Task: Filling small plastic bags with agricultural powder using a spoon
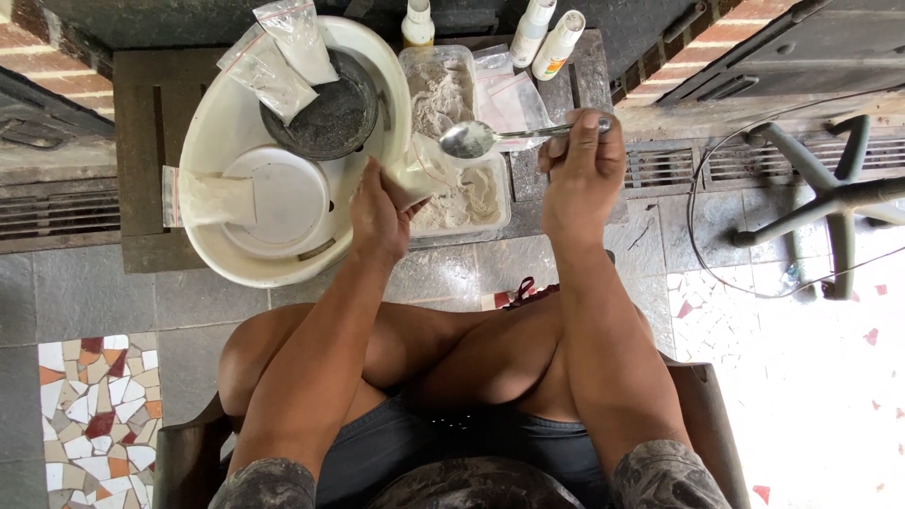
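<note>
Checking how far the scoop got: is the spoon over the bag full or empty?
Empty: the spoon in the right hand shows a bare shiny bowl, no powder.

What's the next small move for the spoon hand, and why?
Probably tip the spoon down into the small clear bag. The right hand holds the spoon level with its bowl just above the bag's mouth, the left hand holds the bag over the clear tub of white powder, and the bag looks only partly filled.
</note>
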